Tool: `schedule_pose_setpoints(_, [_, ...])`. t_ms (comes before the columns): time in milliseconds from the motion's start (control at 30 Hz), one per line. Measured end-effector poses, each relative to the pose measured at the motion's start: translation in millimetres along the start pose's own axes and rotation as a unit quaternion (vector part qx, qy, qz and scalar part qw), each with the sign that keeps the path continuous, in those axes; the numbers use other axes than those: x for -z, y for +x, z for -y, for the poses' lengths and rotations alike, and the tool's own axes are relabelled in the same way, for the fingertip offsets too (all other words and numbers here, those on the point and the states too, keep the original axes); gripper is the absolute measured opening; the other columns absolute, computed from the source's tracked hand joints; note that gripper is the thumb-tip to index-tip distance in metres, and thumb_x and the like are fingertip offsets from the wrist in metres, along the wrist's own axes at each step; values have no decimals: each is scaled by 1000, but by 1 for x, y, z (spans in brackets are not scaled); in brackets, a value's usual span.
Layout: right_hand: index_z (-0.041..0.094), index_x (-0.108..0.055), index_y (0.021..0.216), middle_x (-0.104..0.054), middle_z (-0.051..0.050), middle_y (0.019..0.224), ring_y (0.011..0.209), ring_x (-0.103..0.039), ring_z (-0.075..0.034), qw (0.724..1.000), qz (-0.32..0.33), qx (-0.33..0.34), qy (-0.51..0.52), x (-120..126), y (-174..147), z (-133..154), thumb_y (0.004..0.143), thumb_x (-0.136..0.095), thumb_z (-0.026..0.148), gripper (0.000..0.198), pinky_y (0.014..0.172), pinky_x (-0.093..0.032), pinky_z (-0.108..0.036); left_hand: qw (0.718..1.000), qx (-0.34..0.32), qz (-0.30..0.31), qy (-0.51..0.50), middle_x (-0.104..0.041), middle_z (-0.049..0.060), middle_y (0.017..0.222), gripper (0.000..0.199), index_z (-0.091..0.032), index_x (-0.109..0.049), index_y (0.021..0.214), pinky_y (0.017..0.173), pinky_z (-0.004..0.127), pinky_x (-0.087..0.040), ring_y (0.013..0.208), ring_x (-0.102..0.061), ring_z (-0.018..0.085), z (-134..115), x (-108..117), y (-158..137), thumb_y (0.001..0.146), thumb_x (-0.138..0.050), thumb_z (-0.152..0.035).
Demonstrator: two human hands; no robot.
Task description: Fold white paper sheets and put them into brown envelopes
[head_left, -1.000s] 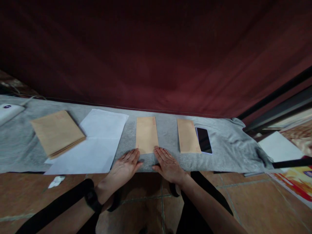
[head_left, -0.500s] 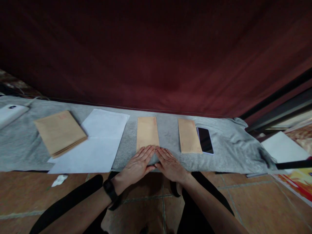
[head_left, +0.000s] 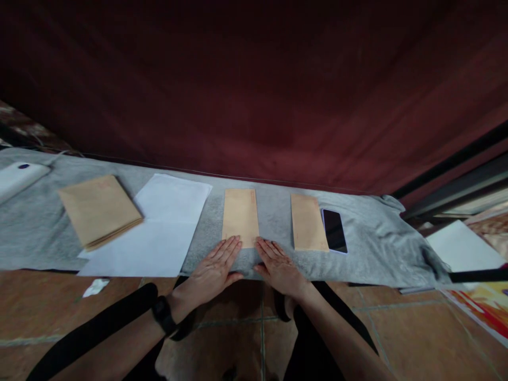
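A brown paper envelope (head_left: pixel 241 214) with small red print lies upright in front of me on a grey cloth. My left hand (head_left: pixel 216 267) rests flat, its fingertips on the envelope's lower left corner. At the lower right corner lies my right hand (head_left: pixel 278 264), fingers stretched out and touching the edge. Both hands are open and grip nothing. To the right is a second brown envelope (head_left: pixel 308 222), partly beside a dark-screened phone (head_left: pixel 334 230). A stack of brown envelopes (head_left: pixel 99 209) sits at the left on sheets of white paper (head_left: pixel 170 217).
The grey cloth (head_left: pixel 373 238) covers a narrow bench with its near edge by my knees. A white device (head_left: pixel 19 179) with a cable stands at the far left. Behind hangs a dark red curtain (head_left: pixel 254 106). A white board (head_left: pixel 464 246) is at the right, a crumpled tissue (head_left: pixel 96 287) on the tiles.
My hands have moved apart: the left slid leftward and the right slightly rightward along the envelope's lower edge. The envelope has stayed in place.
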State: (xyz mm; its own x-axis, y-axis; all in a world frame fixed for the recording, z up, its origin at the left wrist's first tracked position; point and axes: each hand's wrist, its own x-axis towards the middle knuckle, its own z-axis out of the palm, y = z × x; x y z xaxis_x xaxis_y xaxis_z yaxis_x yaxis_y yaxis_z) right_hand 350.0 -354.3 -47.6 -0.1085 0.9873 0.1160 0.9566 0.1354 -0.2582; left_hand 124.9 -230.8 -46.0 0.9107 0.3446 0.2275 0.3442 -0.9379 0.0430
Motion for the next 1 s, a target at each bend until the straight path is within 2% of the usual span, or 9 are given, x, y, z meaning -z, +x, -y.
schedule_pose_setpoints(200, [14,-37,156,-41,-12,160,146,-41,-26,1000,-1,-13,12,7,3,0,105,-42,36,56,122,-34,-48,999,50,-4,17,-39,24,159,78,-6,-32,156,120,47,-37,150,-36,31,-1,0,-11,100,-39,-59])
schedule_pose_setpoints(300, [16,-46,151,-49,-11,155,139,-49,-27,998,-13,-60,22,9,12,1,103,-43,31,50,117,-39,-48,997,73,-7,18,-42,26,156,81,-3,-35,154,118,49,-38,148,-39,34,-2,-5,-13,100,-36,-63])
schedule_pose_setpoints(400, [14,-54,143,-57,-15,145,131,-53,-30,990,-49,-131,26,5,25,3,100,-44,26,45,111,-45,-50,996,87,-15,14,-48,27,152,79,-3,-43,150,115,49,-42,143,-46,35,-2,-9,-9,99,-35,-64])
schedule_pose_setpoints(533, [16,-63,127,-64,-15,124,118,-59,-29,973,-132,-159,105,-8,42,7,95,-48,22,36,104,-51,-47,995,96,-15,26,-57,30,142,73,0,-58,135,108,49,-48,134,-55,38,-4,-5,2,100,-38,-61])
schedule_pose_setpoints(600, [17,-65,118,-66,-14,116,111,-62,-27,949,-174,-183,189,-13,49,7,92,-51,22,30,101,-53,-45,994,110,-15,22,-62,28,137,60,-2,-63,129,103,48,-51,128,-60,36,-4,2,8,102,-40,-51])
schedule_pose_setpoints(667, [19,-65,111,-68,-12,109,101,-66,-25,904,-189,-233,304,-16,55,6,90,-53,24,25,93,-57,-42,992,123,-15,14,-67,22,132,43,-8,-67,123,99,45,-54,122,-65,33,-3,9,14,103,-41,-37])
schedule_pose_setpoints(833, [24,-59,106,-68,-1,84,69,-69,-20,713,-137,-350,592,-20,73,13,85,-61,33,23,60,-59,-33,989,142,-47,-1,-73,14,123,34,-14,-69,120,91,42,-56,112,-69,29,0,17,22,99,-43,-23])
schedule_pose_setpoints(900, [24,-60,101,-66,1,77,60,-66,-18,689,-130,-348,622,-22,79,17,81,-65,36,23,56,-58,-31,988,144,-53,-8,-73,13,122,34,-15,-69,121,91,42,-56,111,-69,29,1,17,24,99,-43,-23])
schedule_pose_setpoints(1000, [22,-61,93,-64,2,73,54,-62,-16,706,-153,-319,613,-17,85,17,79,-65,43,25,52,-57,-31,987,152,-56,-23,-73,11,123,35,-16,-69,119,92,40,-55,109,-70,28,7,18,27,101,-41,-28])
